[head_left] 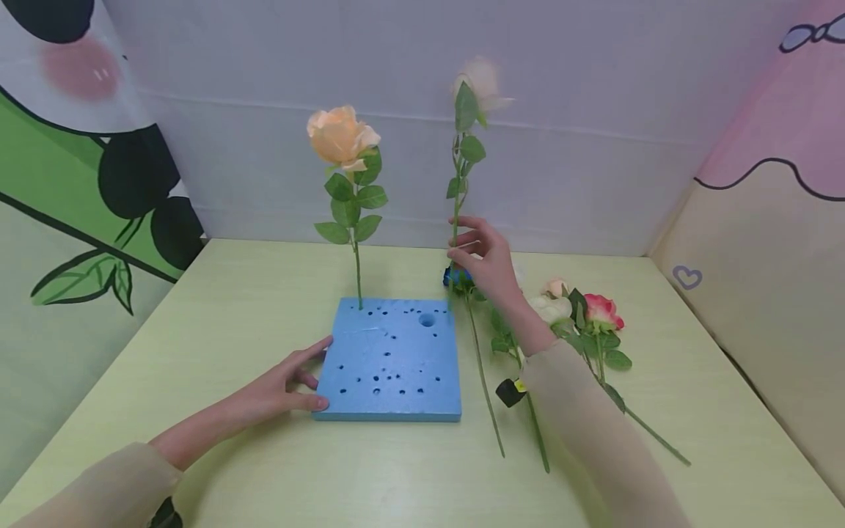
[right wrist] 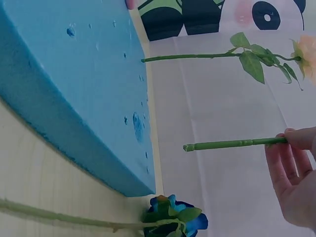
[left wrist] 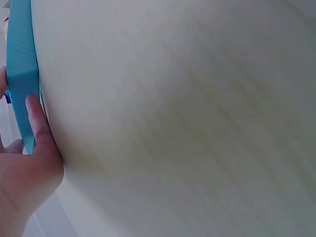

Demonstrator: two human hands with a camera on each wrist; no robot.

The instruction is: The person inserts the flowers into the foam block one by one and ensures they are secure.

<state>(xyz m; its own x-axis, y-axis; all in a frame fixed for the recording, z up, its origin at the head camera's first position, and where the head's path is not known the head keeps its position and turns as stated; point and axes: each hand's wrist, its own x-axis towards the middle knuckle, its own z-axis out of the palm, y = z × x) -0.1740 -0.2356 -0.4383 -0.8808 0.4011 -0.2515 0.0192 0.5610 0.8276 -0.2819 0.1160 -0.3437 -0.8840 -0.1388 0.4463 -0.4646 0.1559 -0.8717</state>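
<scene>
In the head view a pale rose (head_left: 482,84) is held upright by its stem, pinched between the thumb and fingers of my right hand (head_left: 490,264). The right wrist view shows the stem's cut end (right wrist: 189,147) apart from the top of a blue foam board (head_left: 416,352) full of holes. A peach rose (head_left: 342,138) stands upright in a hole at the board's back left. My left hand (head_left: 280,389) lies at the board's left edge, thumb by the front corner and fingers spread along the side, touching it.
Right of the board lie a blue rose (head_left: 457,277), a white rose (head_left: 553,309) and a pink-red rose (head_left: 602,312), stems toward the front. A small black object (head_left: 510,393) lies among the stems. A printed cloth wall (head_left: 264,169) stands behind the table.
</scene>
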